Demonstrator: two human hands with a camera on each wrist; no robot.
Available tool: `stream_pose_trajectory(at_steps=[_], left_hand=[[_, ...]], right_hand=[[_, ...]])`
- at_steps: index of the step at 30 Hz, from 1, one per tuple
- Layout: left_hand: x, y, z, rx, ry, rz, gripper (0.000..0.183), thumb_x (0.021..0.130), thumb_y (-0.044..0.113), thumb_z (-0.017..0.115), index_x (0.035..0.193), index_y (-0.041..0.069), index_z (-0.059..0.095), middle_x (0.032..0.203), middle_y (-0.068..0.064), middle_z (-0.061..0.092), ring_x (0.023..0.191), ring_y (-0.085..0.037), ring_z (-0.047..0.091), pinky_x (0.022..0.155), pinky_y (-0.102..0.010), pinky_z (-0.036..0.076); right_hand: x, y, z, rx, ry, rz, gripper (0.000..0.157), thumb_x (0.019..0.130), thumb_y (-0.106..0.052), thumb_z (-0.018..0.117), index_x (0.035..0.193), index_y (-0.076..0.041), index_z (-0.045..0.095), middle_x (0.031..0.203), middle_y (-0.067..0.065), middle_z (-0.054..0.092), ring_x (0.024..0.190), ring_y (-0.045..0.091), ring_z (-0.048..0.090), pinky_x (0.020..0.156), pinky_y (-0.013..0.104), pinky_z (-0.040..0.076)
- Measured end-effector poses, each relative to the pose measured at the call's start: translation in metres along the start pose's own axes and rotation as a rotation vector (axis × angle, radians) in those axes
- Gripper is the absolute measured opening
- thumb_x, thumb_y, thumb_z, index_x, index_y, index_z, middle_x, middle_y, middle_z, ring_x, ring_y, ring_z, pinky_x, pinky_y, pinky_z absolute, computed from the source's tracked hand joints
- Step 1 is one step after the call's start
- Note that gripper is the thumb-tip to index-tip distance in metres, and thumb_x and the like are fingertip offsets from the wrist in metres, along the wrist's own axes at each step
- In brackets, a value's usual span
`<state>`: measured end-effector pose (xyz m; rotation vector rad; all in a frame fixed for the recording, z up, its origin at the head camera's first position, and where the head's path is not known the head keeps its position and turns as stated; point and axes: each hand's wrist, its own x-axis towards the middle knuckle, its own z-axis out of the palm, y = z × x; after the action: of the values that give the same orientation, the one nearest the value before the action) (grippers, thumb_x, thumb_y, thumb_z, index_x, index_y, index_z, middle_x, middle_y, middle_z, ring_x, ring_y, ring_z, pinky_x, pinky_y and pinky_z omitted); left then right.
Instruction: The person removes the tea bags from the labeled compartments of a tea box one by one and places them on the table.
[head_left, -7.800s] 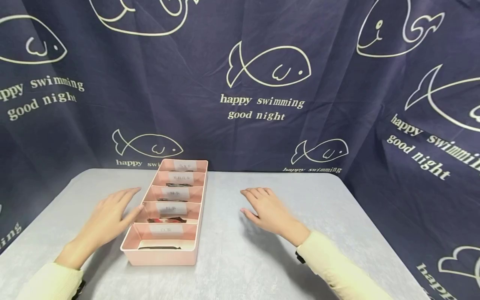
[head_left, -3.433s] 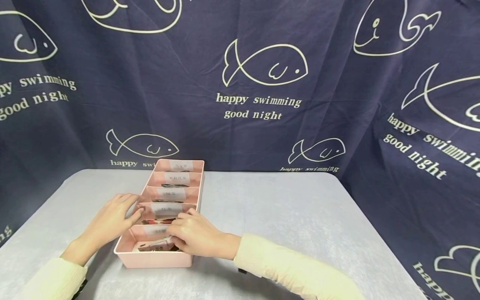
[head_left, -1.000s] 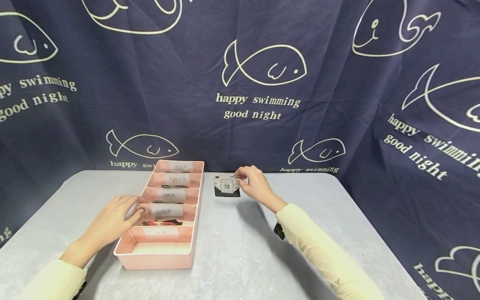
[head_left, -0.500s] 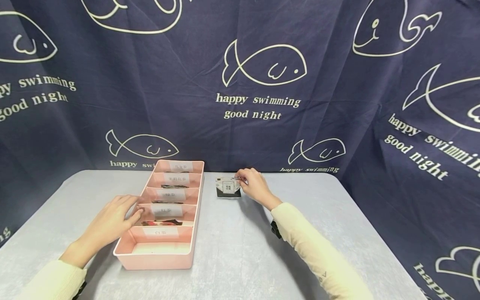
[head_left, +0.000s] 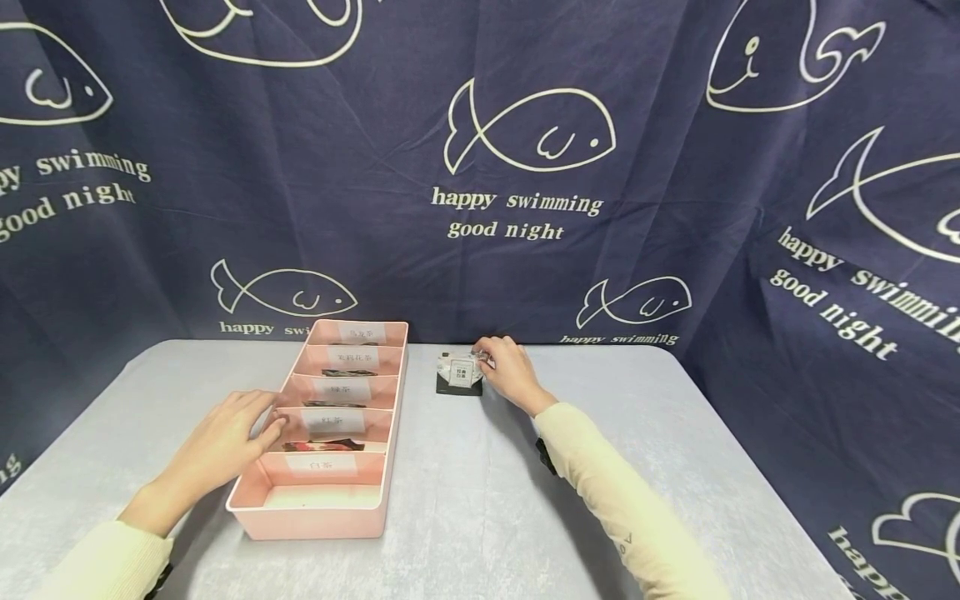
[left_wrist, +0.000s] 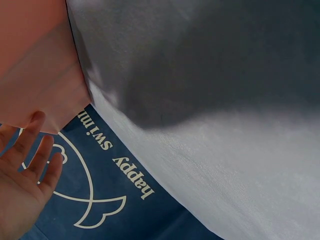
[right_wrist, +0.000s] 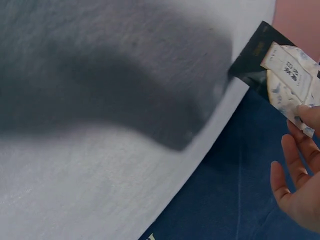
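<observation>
My right hand (head_left: pixel 513 373) pinches a small black-and-white tea bag sachet (head_left: pixel 460 375) by its right edge, near the back of the table. In the right wrist view the thumb lies on the printed face of the sachet (right_wrist: pixel 290 75), and the other fingers (right_wrist: pixel 295 162) are behind or below it. At the left stands a long pink divided tray (head_left: pixel 315 525) with a paper label in each compartment. My left hand (head_left: pixel 213 442) rests at its left side, fingers extended by the rim. In the left wrist view, fingertips of that hand (left_wrist: pixel 25 175) touch the pink wall.
Red-and-black packets (head_left: pixel 324 446) lie in the second compartment from the front. Dark packets (head_left: pixel 348 372) show in compartments farther back. The front compartment's pale floor (head_left: pixel 322 497) is bare. A navy fish-print curtain (head_left: pixel 525 275) hangs behind the grey-white table (head_left: pixel 480 500).
My right hand reached into the front compartment, took the tea bag sachet out and carried it right and back. In the last second it shifted slightly right. The left hand stays at the tray.
</observation>
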<state>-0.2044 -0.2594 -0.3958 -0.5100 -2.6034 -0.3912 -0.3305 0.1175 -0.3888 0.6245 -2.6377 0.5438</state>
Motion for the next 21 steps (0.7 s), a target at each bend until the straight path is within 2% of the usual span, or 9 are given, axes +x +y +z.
stream_pose_trajectory(at_steps=[11,16,21], left_hand=[[0.0,0.002,-0.002,-0.005,-0.011,-0.014,0.033,0.085,0.02,0.059,0.11,-0.001,0.058,0.109,-0.018,0.062,0.107,-0.037,0.051,0.092,-0.052,0.04],[0.0,0.001,-0.002,0.001,-0.012,-0.014,0.034,0.085,0.021,0.06,0.11,-0.001,0.058,0.109,-0.018,0.062,0.106,-0.037,0.051,0.091,-0.052,0.039],[-0.001,0.002,-0.003,-0.006,-0.015,-0.017,0.034,0.085,0.021,0.06,0.111,0.0,0.058,0.11,-0.018,0.061,0.107,-0.037,0.051,0.092,-0.052,0.039]], right_hand=[[0.006,0.006,0.01,-0.061,0.012,0.025,0.025,0.08,-0.009,0.068,0.104,-0.015,0.062,0.088,0.001,0.063,0.083,0.019,0.053,0.067,0.033,0.039],[0.01,0.006,0.012,-0.106,-0.071,0.09,0.031,0.082,-0.012,0.067,0.111,-0.015,0.058,0.095,0.003,0.061,0.086,0.021,0.053,0.071,0.035,0.04],[0.01,0.003,0.014,-0.092,-0.204,0.156,0.045,0.083,-0.014,0.066,0.124,-0.013,0.049,0.116,0.009,0.054,0.105,0.028,0.049,0.085,0.043,0.041]])
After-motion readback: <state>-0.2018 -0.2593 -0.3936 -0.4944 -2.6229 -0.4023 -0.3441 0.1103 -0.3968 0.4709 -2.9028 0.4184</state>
